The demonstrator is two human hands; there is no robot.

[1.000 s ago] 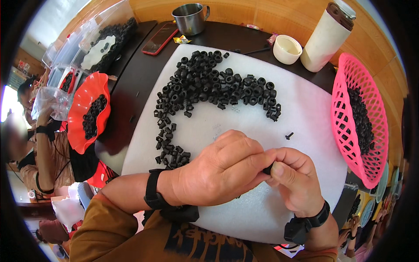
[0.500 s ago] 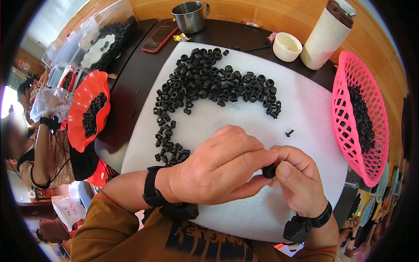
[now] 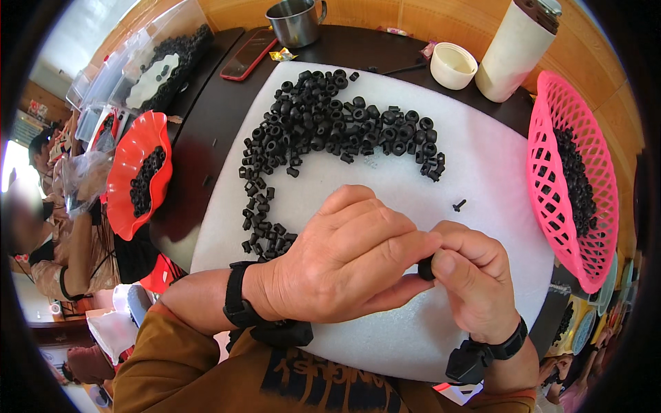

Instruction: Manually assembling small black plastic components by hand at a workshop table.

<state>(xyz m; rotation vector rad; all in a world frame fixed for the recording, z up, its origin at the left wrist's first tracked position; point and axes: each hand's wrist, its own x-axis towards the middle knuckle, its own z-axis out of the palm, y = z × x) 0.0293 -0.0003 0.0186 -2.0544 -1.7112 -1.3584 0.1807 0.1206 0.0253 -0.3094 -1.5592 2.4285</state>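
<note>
One small black piece [image 3: 425,269] sits between the two hands, over the near part of a white foam pad [image 3: 496,172], and from where I watch it seems to be in the middle of being worked. How much is done I can only judge roughly. A large pile of black parts [image 3: 323,120] lies loose in an arc across the far and left side of the pad, so plenty appears left. More lie in the pink basket [image 3: 542,199] to the right and the red bowl [image 3: 122,186] to the left, but I cannot tell which of these are finished. A single thin black pin [image 3: 460,205] lies apart on the pad, beyond the right hand [image 3: 478,282].

I see that hand pinching the piece, thumb laid along its right side and the fingers curled in. The left hand [image 3: 344,258] reaches across to it, forefinger above and thumb below, the two tips closed in on the piece. Where the fingertips of both hands overlap, the exact contact is hidden from me.
</note>
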